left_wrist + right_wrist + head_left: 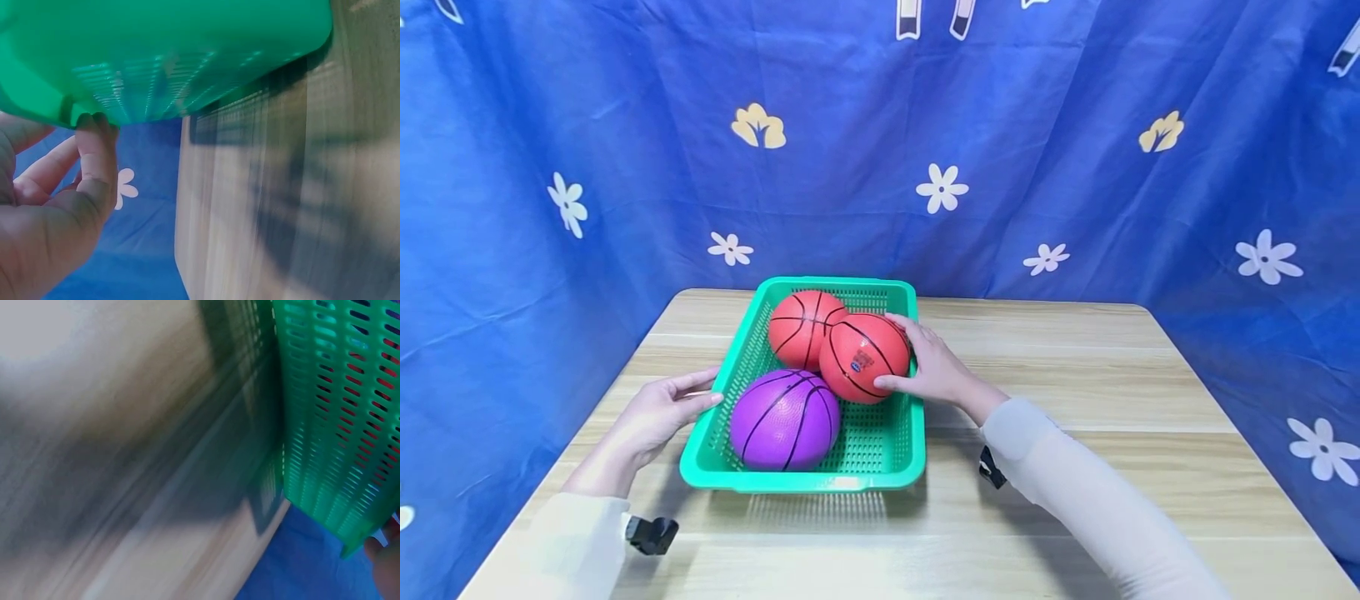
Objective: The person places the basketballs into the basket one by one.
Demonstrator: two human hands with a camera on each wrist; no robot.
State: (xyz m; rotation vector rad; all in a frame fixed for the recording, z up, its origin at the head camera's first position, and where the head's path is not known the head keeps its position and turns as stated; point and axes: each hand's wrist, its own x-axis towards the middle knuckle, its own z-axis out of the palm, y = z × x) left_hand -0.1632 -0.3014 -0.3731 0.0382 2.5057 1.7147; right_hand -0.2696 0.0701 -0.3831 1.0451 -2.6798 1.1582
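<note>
A green plastic basket [880, 481] holds three balls. Two of them are red-orange basketballs: one toward the back left [797, 329], one at the right [853, 354] bearing a small printed mark. In front lies a purple basketball [784, 421]. My right hand [928, 367] grips the right red ball, thumb on its near side and fingers on its far side. At the basket's left rim, my left hand [658, 412] holds the edge with thumb and fingers; in the left wrist view, that hand [62, 194] meets the rim. Only a sliver of the right hand [389, 556] shows in its wrist view.
The basket stands on a light wood-grain table [1075, 400]. A blue cloth [850, 150] with white and yellow flower prints hangs behind the table and along both sides. Each wrist carries a small black device [651, 536].
</note>
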